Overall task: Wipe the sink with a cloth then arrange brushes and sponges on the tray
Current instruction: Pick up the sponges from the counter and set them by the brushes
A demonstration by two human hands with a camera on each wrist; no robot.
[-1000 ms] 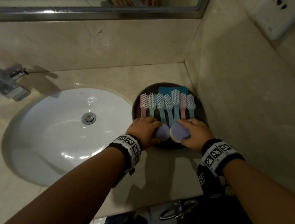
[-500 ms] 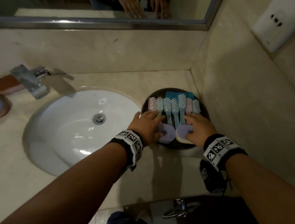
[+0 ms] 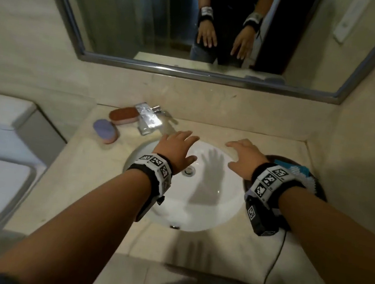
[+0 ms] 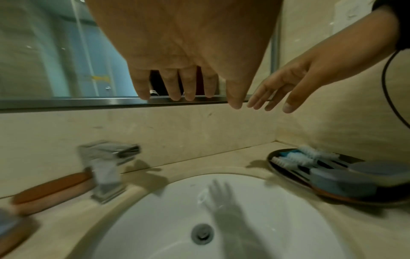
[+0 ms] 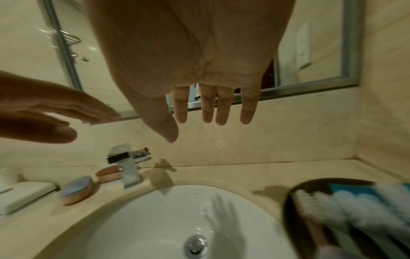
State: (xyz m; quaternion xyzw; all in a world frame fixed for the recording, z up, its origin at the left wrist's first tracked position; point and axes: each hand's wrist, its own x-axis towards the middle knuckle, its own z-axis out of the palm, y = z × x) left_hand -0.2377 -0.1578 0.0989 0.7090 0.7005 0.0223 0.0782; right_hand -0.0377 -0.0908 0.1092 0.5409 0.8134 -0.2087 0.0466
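- Left hand (image 3: 175,150) hovers over the sink (image 3: 211,207) at frame centre in the head view, fingers straight and spread, grasping nothing.
- Right hand (image 3: 243,158) hovers beside it over the basin's right half, likewise flat and empty; both wrist views confirm bare palms.
- Tray (image 4: 286,173), dark and round, sits at the right edge of the counter, touching neither hand.
- On the tray: a row of brushes (image 4: 303,157) lying side by side, with two round sponges (image 4: 346,182) at the near end.
- Two more sponges, one purple-topped (image 3: 106,131) and one brown-topped (image 3: 124,115), lie on the counter left of the tap (image 3: 147,118), well apart from the tray.
- No cloth can be identified with certainty; a blue patch under the brushes may be one.
- Assessment: basin looks clean, wiping likely complete; arranging is mostly done. Outstanding: the two sponges by the tap, should they belong on the tray.
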